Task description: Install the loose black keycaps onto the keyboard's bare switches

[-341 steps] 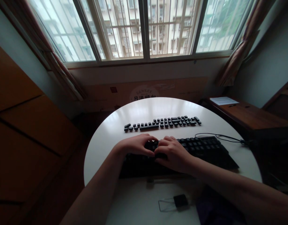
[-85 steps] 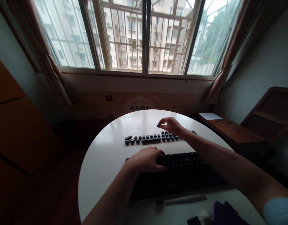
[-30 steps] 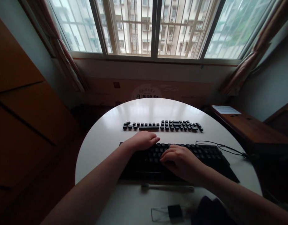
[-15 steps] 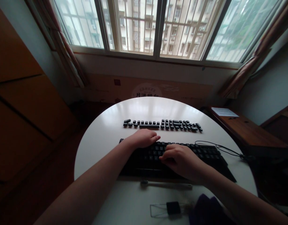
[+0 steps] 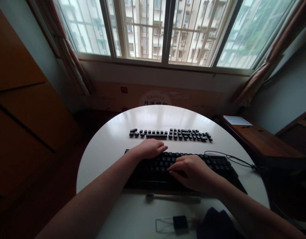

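White table [image 5: 105, 146]: keycaps [image 5: 156, 136] beyond keyboard [image 5: 164, 163], brush [image 5: 174, 198] nearer, cable [image 5: 253, 167] at right.

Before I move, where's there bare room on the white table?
Bare: left side of the white table, between its rim, the left forearm and the loose keycaps; also beyond the keycaps, to the far rim. Crowded: the keyboard, under left hand and right hand, and the near side, with brush, black block, purple item.
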`<action>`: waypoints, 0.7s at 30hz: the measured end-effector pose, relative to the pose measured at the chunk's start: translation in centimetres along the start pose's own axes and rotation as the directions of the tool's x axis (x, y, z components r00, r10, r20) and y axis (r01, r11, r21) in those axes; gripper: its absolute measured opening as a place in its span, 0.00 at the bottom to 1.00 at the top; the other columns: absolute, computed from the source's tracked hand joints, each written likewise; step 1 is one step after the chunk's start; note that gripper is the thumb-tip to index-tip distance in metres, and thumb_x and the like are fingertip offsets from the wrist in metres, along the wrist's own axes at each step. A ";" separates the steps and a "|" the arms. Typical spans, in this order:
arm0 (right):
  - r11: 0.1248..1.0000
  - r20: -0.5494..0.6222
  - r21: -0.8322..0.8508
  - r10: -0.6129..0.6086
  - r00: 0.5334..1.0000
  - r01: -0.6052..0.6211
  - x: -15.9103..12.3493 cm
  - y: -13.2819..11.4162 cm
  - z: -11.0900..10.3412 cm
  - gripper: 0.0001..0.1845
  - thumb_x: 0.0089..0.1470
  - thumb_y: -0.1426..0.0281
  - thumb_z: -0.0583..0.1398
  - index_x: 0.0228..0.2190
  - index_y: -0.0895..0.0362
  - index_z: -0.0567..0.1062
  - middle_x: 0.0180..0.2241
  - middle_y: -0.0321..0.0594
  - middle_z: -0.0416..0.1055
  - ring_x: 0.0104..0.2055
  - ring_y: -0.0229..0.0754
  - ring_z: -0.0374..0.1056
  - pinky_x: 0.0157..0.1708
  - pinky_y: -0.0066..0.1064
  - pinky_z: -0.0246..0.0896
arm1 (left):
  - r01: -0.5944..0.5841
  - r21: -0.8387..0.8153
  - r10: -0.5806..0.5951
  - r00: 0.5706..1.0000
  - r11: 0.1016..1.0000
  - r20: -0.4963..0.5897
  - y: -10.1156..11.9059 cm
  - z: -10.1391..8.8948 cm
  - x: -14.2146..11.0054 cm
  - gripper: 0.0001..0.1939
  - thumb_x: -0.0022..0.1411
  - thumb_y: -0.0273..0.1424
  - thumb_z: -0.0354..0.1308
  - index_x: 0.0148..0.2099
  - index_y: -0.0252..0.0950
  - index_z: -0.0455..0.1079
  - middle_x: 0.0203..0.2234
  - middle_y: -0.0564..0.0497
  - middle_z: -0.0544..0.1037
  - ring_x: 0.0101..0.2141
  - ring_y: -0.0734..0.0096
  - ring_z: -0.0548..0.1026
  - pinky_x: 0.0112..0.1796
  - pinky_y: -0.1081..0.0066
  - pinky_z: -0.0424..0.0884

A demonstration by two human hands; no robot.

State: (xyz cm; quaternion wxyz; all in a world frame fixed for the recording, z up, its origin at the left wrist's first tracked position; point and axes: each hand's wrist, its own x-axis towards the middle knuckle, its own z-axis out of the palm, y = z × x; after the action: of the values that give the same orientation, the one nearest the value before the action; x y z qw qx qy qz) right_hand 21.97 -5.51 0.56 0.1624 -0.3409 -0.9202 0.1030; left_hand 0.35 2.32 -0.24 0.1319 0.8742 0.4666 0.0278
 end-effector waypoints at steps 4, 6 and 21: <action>1.000 -0.075 0.004 -0.019 0.997 0.019 0.0 0.9 -0.4 0.10 0.60 0.68 0.59 0.35 0.51 0.82 0.26 0.36 0.75 0.26 0.36 0.67 0.27 0.29 0.53 | -0.004 -0.018 0.004 1.000 1.000 0.004 0.0 0.0 -0.1 0.24 0.71 0.47 0.43 0.39 0.38 0.75 0.35 0.46 0.80 0.36 0.59 0.75 0.34 0.67 0.64; 0.999 -0.045 0.017 -0.040 0.998 0.041 0.0 1.1 -0.4 0.10 0.60 0.68 0.59 0.36 0.51 0.82 0.27 0.36 0.75 0.26 0.36 0.67 0.27 0.28 0.53 | -0.004 -0.021 0.004 1.000 1.000 0.010 -0.1 -0.1 -0.1 0.24 0.71 0.47 0.43 0.39 0.38 0.75 0.35 0.46 0.80 0.36 0.59 0.75 0.34 0.67 0.64; 0.995 0.027 -0.033 -0.097 0.995 0.098 0.1 0.4 -0.1 0.11 0.62 0.63 0.59 0.37 0.51 0.82 0.27 0.37 0.76 0.28 0.38 0.69 0.29 0.29 0.54 | -0.043 0.014 0.043 0.999 0.999 0.012 0.5 -0.6 -0.8 0.23 0.70 0.45 0.44 0.36 0.38 0.73 0.33 0.46 0.79 0.32 0.62 0.74 0.32 0.68 0.64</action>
State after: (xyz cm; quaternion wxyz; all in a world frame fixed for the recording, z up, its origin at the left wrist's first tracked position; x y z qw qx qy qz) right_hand 22.20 -5.16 0.54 0.1496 -0.2971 -0.9394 0.0834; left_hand 0.15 1.55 0.55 0.1277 0.8851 0.4470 0.0223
